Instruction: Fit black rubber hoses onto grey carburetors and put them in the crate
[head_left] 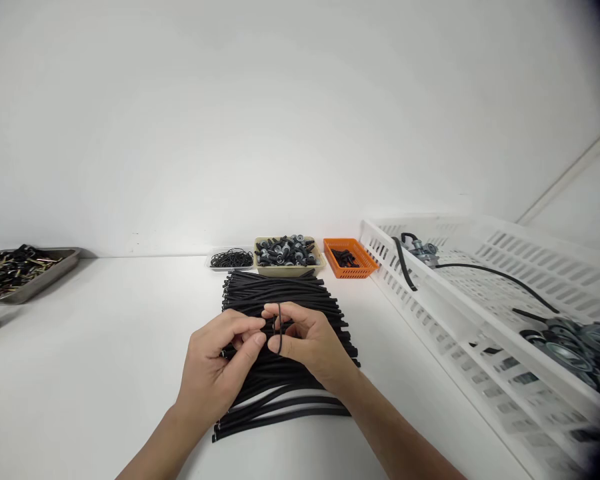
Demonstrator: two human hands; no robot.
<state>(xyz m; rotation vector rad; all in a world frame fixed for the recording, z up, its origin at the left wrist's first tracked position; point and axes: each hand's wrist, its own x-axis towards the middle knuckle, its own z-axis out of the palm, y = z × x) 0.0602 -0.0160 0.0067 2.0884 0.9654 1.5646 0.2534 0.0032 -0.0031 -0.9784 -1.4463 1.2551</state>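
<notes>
Several black tubes (280,401) lie side by side on the white table, under both hands. My right hand (305,340) holds a thin black rubber ring (280,330), stretched upright around its thumb and fingertips. Just left of the ring is my left hand (225,353), its thumb and fingers curved towards each other, the tips a little apart. I see nothing between the left fingertips.
Behind the tubes stand a clear tray of black rings (231,259), a cream tray of metal and black parts (289,271) and an orange basket (363,272). A white crate (430,313) fills the right. At far left is a metal tray (45,280).
</notes>
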